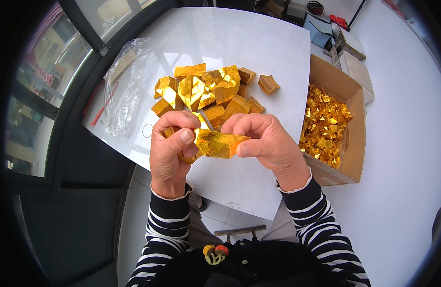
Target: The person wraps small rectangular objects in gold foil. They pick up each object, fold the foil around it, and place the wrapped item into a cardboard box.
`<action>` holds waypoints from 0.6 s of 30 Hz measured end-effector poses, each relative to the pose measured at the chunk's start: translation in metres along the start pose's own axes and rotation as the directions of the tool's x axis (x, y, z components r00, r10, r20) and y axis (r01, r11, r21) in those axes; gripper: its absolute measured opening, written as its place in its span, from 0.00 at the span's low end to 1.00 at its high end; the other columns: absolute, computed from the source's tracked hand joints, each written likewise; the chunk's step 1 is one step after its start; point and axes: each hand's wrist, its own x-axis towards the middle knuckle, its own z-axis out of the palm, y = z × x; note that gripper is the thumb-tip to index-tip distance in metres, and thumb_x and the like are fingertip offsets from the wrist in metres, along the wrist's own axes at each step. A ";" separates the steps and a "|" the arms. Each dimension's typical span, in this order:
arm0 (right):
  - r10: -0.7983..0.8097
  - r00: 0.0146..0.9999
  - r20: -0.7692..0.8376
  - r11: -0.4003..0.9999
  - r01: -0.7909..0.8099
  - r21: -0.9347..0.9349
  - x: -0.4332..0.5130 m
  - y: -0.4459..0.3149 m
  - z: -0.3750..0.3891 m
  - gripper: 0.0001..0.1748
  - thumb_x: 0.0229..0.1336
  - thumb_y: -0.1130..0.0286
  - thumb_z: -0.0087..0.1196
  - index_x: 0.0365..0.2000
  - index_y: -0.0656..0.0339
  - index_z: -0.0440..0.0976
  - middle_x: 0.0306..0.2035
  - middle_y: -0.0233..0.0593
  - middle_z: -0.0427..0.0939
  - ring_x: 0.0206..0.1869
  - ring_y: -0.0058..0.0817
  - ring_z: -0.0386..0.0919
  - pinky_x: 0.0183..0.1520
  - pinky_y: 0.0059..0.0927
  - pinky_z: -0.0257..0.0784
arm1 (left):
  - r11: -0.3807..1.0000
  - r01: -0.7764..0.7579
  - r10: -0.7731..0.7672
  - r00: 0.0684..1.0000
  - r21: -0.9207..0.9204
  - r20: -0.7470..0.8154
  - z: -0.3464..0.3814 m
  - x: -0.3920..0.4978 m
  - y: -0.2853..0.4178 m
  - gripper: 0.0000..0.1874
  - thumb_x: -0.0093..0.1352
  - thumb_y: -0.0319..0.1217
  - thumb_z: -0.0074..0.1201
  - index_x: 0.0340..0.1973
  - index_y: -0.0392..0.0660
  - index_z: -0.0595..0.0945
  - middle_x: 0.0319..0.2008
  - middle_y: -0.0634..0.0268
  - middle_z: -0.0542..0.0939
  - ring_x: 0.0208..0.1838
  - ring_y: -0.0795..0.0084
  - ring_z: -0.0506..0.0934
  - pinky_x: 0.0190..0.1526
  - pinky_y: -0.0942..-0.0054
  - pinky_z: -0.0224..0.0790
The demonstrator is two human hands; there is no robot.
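A folded piece of gold foil paper (220, 144) is stretched between my two hands, above the front part of the table. My left hand (172, 150) pinches its left end between thumb and fingers. At the other end, my right hand (261, 141) grips the right tip, thumb in front. Behind my hands lies a pile of gold foil paper pieces (197, 88), some in flat stacks with ridged edges. Part of that pile is hidden by my hands. One small stack (268, 84) sits apart on the right.
The pale table (256, 39) has a clear plastic bag (125, 89) and red strips (104, 103) at its left. A rubber band (147, 131) lies near my left hand. Right of the table stands a cardboard box (355, 143) holding many folded gold pieces (324, 125). Windows border the left side.
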 end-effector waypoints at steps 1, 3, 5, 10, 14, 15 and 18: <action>-0.011 1.000 -0.019 1.000 0.011 0.000 0.000 0.001 0.000 0.15 0.44 0.67 0.73 0.28 0.61 0.77 0.41 0.37 0.77 0.39 0.20 0.74 0.45 0.21 0.71 | 1.000 -0.006 0.006 1.000 0.007 0.013 0.000 0.000 0.000 0.10 0.60 0.25 0.65 0.35 0.38 0.79 0.33 0.62 0.77 0.20 0.83 0.67 0.20 0.86 0.58; -0.015 0.999 -0.031 1.000 0.016 0.018 0.001 0.002 -0.001 0.15 0.44 0.66 0.74 0.28 0.60 0.77 0.40 0.36 0.77 0.39 0.19 0.74 0.45 0.21 0.71 | 1.000 -0.020 0.020 0.998 -0.004 0.052 0.000 0.000 0.000 0.11 0.60 0.25 0.65 0.35 0.38 0.79 0.32 0.62 0.77 0.20 0.83 0.67 0.20 0.86 0.58; -0.026 0.999 -0.028 0.999 0.027 0.026 0.001 0.002 -0.002 0.15 0.44 0.66 0.74 0.27 0.60 0.76 0.38 0.35 0.77 0.38 0.19 0.74 0.43 0.21 0.70 | 1.000 0.014 -0.013 0.997 -0.019 0.072 0.000 -0.001 0.001 0.11 0.60 0.25 0.65 0.35 0.39 0.79 0.32 0.62 0.77 0.20 0.83 0.66 0.20 0.86 0.57; -0.053 0.999 0.001 0.998 0.052 0.029 0.002 0.004 -0.001 0.16 0.46 0.63 0.73 0.24 0.58 0.76 0.33 0.33 0.76 0.35 0.18 0.72 0.40 0.20 0.69 | 0.995 0.066 -0.060 0.995 -0.078 0.074 0.004 -0.002 -0.001 0.11 0.60 0.24 0.65 0.35 0.38 0.79 0.32 0.62 0.77 0.20 0.83 0.66 0.19 0.85 0.56; -0.052 0.999 -0.003 0.998 0.052 0.026 0.002 0.004 -0.002 0.16 0.47 0.61 0.73 0.24 0.58 0.76 0.32 0.32 0.76 0.33 0.18 0.72 0.38 0.20 0.68 | 0.992 0.094 -0.090 0.994 -0.085 0.055 0.008 -0.003 -0.004 0.11 0.61 0.24 0.65 0.37 0.38 0.79 0.31 0.63 0.77 0.19 0.83 0.65 0.19 0.84 0.55; -0.055 0.999 -0.001 0.998 0.055 0.025 0.002 0.003 -0.002 0.16 0.47 0.61 0.73 0.24 0.58 0.76 0.32 0.32 0.75 0.33 0.18 0.72 0.38 0.20 0.68 | 0.992 0.098 -0.094 0.994 -0.083 0.049 0.009 -0.003 -0.004 0.11 0.61 0.24 0.64 0.37 0.38 0.79 0.30 0.63 0.77 0.19 0.83 0.65 0.19 0.84 0.55; -0.062 0.998 0.007 0.998 0.061 0.031 0.001 0.003 -0.004 0.17 0.47 0.60 0.72 0.25 0.58 0.76 0.31 0.32 0.75 0.32 0.18 0.72 0.36 0.20 0.68 | 0.989 0.134 -0.133 0.991 -0.055 0.033 0.010 -0.003 -0.005 0.12 0.62 0.25 0.64 0.39 0.39 0.78 0.29 0.64 0.76 0.18 0.84 0.65 0.19 0.84 0.54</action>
